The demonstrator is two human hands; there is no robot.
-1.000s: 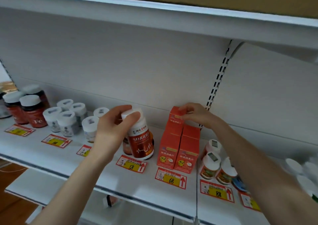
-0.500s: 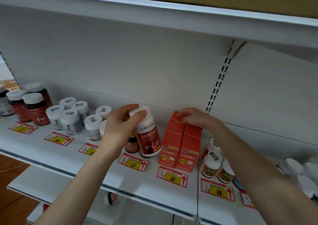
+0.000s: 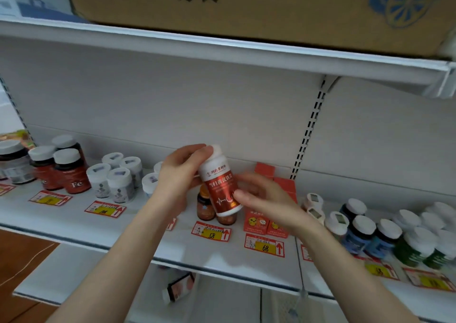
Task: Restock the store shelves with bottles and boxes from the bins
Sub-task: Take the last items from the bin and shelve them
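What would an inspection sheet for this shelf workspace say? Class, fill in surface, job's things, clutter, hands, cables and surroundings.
Surface: white shelf carrying red-and-yellow price tags.
Job's things: red-labelled bottle with white cap, tilted, held above small amber bottles; orange boxes beside them.
Clutter: one item lying on the lower shelf.
Hands: left hand grips the bottle's upper part; right hand touches its lower label.
Cables: thin cord across the floor, lower left.
Surroundings: cardboard carton on the shelf above.
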